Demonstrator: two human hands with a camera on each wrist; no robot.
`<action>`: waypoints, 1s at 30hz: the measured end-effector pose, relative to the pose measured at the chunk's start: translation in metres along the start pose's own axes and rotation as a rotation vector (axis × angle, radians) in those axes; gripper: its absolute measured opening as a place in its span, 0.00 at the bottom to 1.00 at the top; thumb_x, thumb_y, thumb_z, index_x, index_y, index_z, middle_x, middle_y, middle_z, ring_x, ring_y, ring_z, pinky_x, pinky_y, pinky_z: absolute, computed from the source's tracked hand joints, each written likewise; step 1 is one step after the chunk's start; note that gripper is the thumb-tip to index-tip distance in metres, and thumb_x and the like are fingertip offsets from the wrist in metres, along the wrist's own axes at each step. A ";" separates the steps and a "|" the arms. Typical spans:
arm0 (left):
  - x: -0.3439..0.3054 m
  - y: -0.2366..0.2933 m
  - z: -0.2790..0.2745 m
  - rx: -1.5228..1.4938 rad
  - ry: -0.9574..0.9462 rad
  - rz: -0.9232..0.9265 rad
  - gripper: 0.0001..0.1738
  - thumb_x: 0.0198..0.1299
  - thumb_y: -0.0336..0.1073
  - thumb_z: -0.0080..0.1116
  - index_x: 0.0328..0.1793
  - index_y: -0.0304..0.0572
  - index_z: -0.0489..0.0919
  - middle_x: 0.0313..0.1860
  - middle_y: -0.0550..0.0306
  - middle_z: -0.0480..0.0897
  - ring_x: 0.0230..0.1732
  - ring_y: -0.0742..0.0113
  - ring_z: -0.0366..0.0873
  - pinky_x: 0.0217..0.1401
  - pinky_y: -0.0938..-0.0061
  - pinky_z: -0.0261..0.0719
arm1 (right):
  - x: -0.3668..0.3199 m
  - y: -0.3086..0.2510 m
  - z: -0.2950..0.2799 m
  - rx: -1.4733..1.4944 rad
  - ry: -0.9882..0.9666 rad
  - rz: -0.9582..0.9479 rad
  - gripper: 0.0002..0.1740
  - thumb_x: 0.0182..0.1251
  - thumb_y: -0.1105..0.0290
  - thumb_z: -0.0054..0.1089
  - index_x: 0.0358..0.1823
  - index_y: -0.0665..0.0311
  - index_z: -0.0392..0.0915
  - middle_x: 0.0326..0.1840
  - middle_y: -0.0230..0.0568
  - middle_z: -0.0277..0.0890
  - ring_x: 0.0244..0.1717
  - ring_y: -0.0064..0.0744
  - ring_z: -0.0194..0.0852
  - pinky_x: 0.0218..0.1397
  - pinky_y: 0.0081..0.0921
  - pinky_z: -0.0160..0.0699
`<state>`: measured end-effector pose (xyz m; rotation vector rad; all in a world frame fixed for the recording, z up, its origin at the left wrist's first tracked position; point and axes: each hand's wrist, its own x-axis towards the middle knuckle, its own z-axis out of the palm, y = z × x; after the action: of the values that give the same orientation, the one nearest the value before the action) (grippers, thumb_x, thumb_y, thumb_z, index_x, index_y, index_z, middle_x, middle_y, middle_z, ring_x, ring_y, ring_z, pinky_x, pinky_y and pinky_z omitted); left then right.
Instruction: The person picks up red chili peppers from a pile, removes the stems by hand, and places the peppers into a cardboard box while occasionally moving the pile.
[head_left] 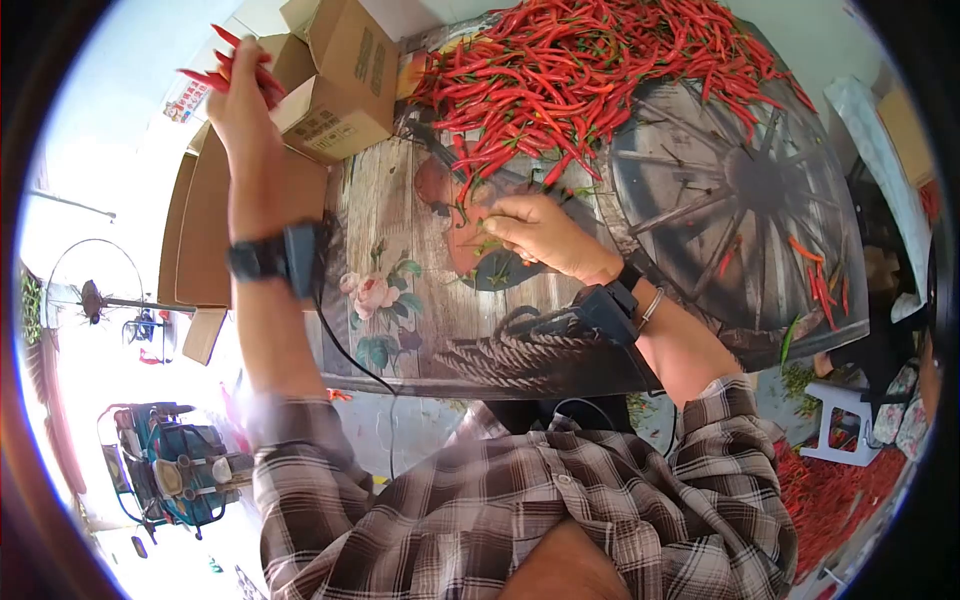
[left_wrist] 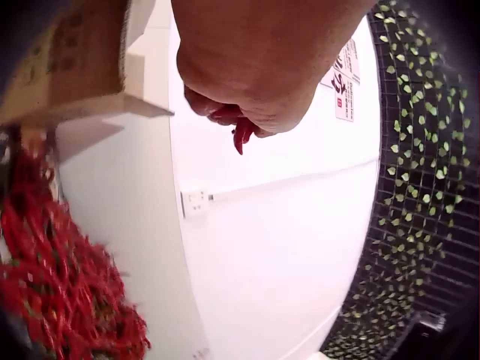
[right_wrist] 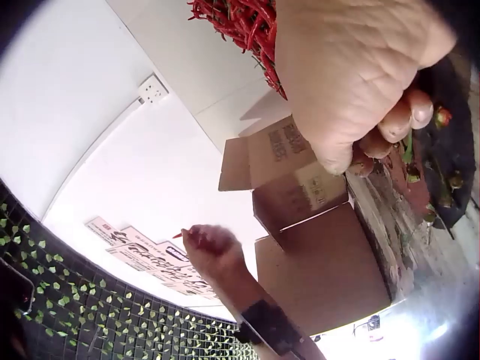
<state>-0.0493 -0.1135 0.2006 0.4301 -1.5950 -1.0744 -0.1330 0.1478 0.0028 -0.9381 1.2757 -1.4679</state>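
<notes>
My left hand [head_left: 243,115] is raised beside the open cardboard box [head_left: 345,85] and grips a bunch of red chili peppers [head_left: 226,77], their tips sticking out past the fingers. In the left wrist view one red chili [left_wrist: 241,133] shows below the curled fingers. Low over the printed tabletop, my right hand [head_left: 550,235] has its fingers curled and thumb closed in, pinching a green chili stem [right_wrist: 409,148]. Loose stems [head_left: 500,272] lie under it. Beyond this hand spreads a large heap of red chilies [head_left: 570,75].
A brown carton flap [head_left: 215,230] hangs at the table's left edge. Several stray chilies [head_left: 822,290] lie at the right of the tabletop [head_left: 400,200]. On the floor are a white stool [head_left: 840,425], more red chilies [head_left: 840,500] and a folded cart [head_left: 175,465].
</notes>
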 end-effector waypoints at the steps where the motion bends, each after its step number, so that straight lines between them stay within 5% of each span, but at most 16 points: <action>1: 0.029 -0.011 -0.007 0.083 -0.001 0.026 0.17 0.55 0.44 0.64 0.32 0.35 0.79 0.21 0.62 0.75 0.21 0.78 0.69 0.24 0.81 0.64 | 0.000 0.000 0.000 -0.019 -0.003 -0.005 0.12 0.72 0.63 0.50 0.31 0.62 0.72 0.19 0.21 0.57 0.18 0.10 0.52 0.19 0.13 0.53; 2: 0.058 -0.027 -0.013 0.081 -0.005 0.029 0.17 0.55 0.44 0.64 0.32 0.35 0.79 0.21 0.62 0.75 0.21 0.78 0.69 0.24 0.81 0.64 | 0.001 0.000 0.000 -0.018 0.000 -0.009 0.12 0.72 0.63 0.50 0.31 0.62 0.72 0.19 0.21 0.57 0.18 0.10 0.52 0.19 0.13 0.53; 4: 0.098 -0.062 -0.026 0.668 -0.069 0.081 0.24 0.51 0.48 0.67 0.38 0.30 0.77 0.26 0.59 0.76 0.26 0.71 0.73 0.30 0.74 0.71 | -0.001 -0.002 0.000 0.009 -0.010 0.026 0.12 0.72 0.63 0.51 0.32 0.62 0.72 0.19 0.21 0.58 0.18 0.10 0.52 0.19 0.13 0.52; 6: 0.112 -0.079 -0.038 0.837 -0.489 0.063 0.35 0.47 0.52 0.68 0.50 0.28 0.75 0.38 0.49 0.79 0.40 0.62 0.78 0.44 0.67 0.76 | -0.001 -0.002 0.000 0.015 0.003 0.020 0.12 0.72 0.63 0.51 0.32 0.62 0.72 0.19 0.21 0.58 0.18 0.10 0.53 0.19 0.13 0.53; 7: 0.110 -0.100 -0.038 0.830 -0.233 0.182 0.38 0.47 0.53 0.67 0.57 0.29 0.74 0.50 0.43 0.79 0.53 0.57 0.77 0.54 0.66 0.73 | -0.001 -0.002 0.000 0.028 0.010 0.019 0.12 0.72 0.64 0.51 0.31 0.62 0.72 0.19 0.22 0.58 0.18 0.10 0.53 0.18 0.13 0.53; 10: 0.096 -0.098 -0.036 0.909 -0.296 0.324 0.38 0.51 0.51 0.64 0.62 0.31 0.71 0.59 0.41 0.76 0.62 0.54 0.72 0.61 0.65 0.69 | 0.001 0.002 -0.001 -0.010 0.004 -0.013 0.12 0.72 0.64 0.51 0.32 0.63 0.71 0.19 0.22 0.59 0.17 0.10 0.53 0.18 0.13 0.54; 13: 0.059 -0.076 -0.025 0.774 -0.235 0.444 0.30 0.55 0.47 0.61 0.58 0.32 0.75 0.54 0.44 0.79 0.56 0.54 0.76 0.57 0.64 0.72 | 0.001 0.001 -0.001 0.001 0.008 -0.002 0.12 0.72 0.64 0.51 0.31 0.63 0.71 0.19 0.22 0.59 0.17 0.10 0.55 0.18 0.13 0.54; 15: 0.005 -0.051 -0.011 0.609 -0.260 0.299 0.22 0.57 0.44 0.59 0.52 0.34 0.79 0.47 0.45 0.82 0.47 0.57 0.80 0.51 0.67 0.75 | -0.001 -0.002 -0.001 0.044 0.000 -0.005 0.12 0.72 0.64 0.51 0.31 0.63 0.72 0.19 0.22 0.60 0.17 0.10 0.55 0.18 0.13 0.55; 17: -0.062 -0.051 0.003 0.421 -0.358 0.139 0.17 0.57 0.42 0.60 0.45 0.35 0.80 0.38 0.48 0.83 0.38 0.60 0.80 0.43 0.69 0.76 | -0.001 -0.003 -0.002 0.092 0.006 -0.018 0.13 0.72 0.64 0.51 0.30 0.64 0.72 0.19 0.23 0.61 0.18 0.10 0.56 0.18 0.13 0.55; 18: -0.090 -0.045 0.007 0.496 -0.541 0.239 0.15 0.55 0.40 0.62 0.42 0.36 0.79 0.33 0.49 0.83 0.34 0.62 0.79 0.40 0.70 0.76 | -0.001 -0.003 -0.002 0.091 -0.007 -0.008 0.12 0.71 0.65 0.52 0.31 0.64 0.74 0.20 0.24 0.64 0.18 0.11 0.57 0.19 0.13 0.56; 20: -0.137 -0.049 0.015 0.727 -0.781 -0.120 0.13 0.55 0.37 0.63 0.41 0.35 0.79 0.30 0.57 0.81 0.34 0.71 0.78 0.39 0.74 0.75 | -0.001 0.002 -0.002 0.090 -0.025 0.010 0.11 0.70 0.66 0.53 0.32 0.65 0.76 0.21 0.25 0.66 0.18 0.11 0.59 0.20 0.13 0.56; 21: -0.151 -0.067 0.014 0.722 -0.819 -0.148 0.14 0.54 0.37 0.64 0.41 0.34 0.78 0.30 0.55 0.81 0.33 0.70 0.78 0.38 0.72 0.75 | 0.002 0.006 -0.004 0.026 -0.069 -0.056 0.09 0.67 0.67 0.55 0.37 0.66 0.77 0.24 0.25 0.69 0.21 0.11 0.61 0.22 0.14 0.60; 26: -0.167 -0.080 0.021 0.699 -0.854 -0.269 0.14 0.54 0.36 0.63 0.39 0.31 0.78 0.29 0.51 0.83 0.28 0.66 0.78 0.35 0.70 0.75 | -0.002 -0.006 -0.002 -0.035 -0.094 -0.134 0.09 0.63 0.70 0.59 0.41 0.67 0.79 0.31 0.27 0.75 0.32 0.13 0.69 0.35 0.15 0.68; 28: -0.165 -0.085 0.020 0.565 -0.862 -0.356 0.14 0.54 0.35 0.62 0.39 0.29 0.77 0.28 0.50 0.82 0.27 0.66 0.78 0.33 0.70 0.75 | 0.003 0.004 -0.001 0.149 -0.030 -0.129 0.10 0.64 0.68 0.59 0.41 0.69 0.78 0.36 0.29 0.76 0.39 0.15 0.71 0.42 0.16 0.70; 30: -0.165 -0.091 0.014 0.580 -0.885 -0.310 0.13 0.54 0.34 0.62 0.39 0.30 0.77 0.27 0.52 0.82 0.27 0.68 0.78 0.32 0.72 0.75 | 0.007 0.008 0.001 0.187 0.014 -0.161 0.11 0.65 0.67 0.59 0.40 0.69 0.78 0.34 0.29 0.76 0.37 0.15 0.72 0.39 0.16 0.71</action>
<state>-0.0319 -0.0317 0.0310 0.6482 -2.7241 -1.0806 -0.1325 0.1407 -0.0051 -0.9232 1.0710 -1.6901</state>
